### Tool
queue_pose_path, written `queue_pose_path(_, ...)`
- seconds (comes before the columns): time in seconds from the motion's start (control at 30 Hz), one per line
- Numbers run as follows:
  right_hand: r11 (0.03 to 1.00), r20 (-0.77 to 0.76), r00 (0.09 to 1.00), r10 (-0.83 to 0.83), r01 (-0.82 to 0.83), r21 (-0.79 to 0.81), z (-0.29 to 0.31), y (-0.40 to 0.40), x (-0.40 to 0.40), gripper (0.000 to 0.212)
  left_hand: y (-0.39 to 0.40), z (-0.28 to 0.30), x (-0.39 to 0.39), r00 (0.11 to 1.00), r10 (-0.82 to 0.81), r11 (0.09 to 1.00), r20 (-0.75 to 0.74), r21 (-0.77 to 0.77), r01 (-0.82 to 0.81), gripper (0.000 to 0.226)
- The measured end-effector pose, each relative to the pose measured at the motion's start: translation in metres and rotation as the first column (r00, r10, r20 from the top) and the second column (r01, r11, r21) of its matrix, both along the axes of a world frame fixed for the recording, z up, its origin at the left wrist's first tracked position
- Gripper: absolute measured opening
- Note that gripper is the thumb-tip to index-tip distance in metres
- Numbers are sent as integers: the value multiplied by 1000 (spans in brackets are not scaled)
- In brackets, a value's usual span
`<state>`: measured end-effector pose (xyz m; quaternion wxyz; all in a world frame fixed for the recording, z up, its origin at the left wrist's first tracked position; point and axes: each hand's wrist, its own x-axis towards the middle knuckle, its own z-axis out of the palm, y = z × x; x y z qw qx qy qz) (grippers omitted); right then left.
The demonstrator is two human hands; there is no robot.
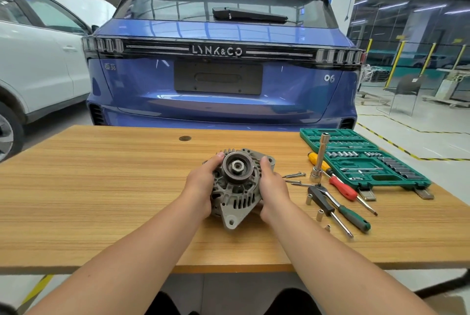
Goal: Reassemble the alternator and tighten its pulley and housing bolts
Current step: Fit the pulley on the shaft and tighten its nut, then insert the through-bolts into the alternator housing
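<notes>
Alternator [235, 187] | centre frame, on table [101, 187] | left hand [203, 182], right hand [272, 185] clasp its sides | bolts [293, 175] loose right; risk: housing halves shifting if lifted

Car workshop: parked cars [223, 60], socket set [361, 159].

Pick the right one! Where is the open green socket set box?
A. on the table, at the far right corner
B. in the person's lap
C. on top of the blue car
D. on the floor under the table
A: the green socket set box lies open on the wooden table, to the right of the alternator that both hands hold.
</notes>
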<state>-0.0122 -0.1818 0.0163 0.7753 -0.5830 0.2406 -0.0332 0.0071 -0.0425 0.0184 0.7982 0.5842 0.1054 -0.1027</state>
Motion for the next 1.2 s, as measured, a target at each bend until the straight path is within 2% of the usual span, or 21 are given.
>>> queue_pose_path(0.13,999,-32,999,26,-24,34,2,-5,-6,50,5,3,5,999,-41,999,33,17,40,59)
queue_pose_path(0.2,998,-71,997,33,-29,59,3,-10,-9,46,7,2,5,995,-46,997,89,59,41,78)
queue_pose_path(0.27,999,-84,996,29,-27,21,4,-16,-9,41,8,2,3,990,-34,995,136,99,20,100)
queue_pose_path(0.4,997,-80,996,51,-55,-47,10,-26,-11,31,8,6,-2,980,-70,986,184,165,39,115)
queue_pose_path(0.47,996,-95,992,86,-89,-23,16,-30,-16,29,7,7,-6,972,-91,968,217,247,36,116)
queue_pose_path(0.6,981,-163,969,186,-174,82,31,-40,-28,41,4,4,-14,928,-201,911,314,409,59,105)
queue_pose_path(0.8,979,-256,946,202,-189,75,38,-45,-35,40,1,2,-21,878,-244,880,412,474,22,108)
queue_pose_path(0.93,970,-315,920,233,-197,141,48,-44,-33,54,-1,2,-24,757,-409,724,509,686,-69,110)
queue_pose_path(1.0,959,-312,912,268,-220,181,50,-43,-31,61,0,3,-25,734,-444,695,515,715,-81,112)
queue_pose_path(1.13,961,-299,917,262,-219,170,53,-41,-28,66,2,2,-25,720,-408,682,561,712,-168,106)
queue_pose_path(1.2,961,-324,908,266,-223,165,55,-42,-26,69,4,-1,-28,675,-436,666,595,718,-203,107)
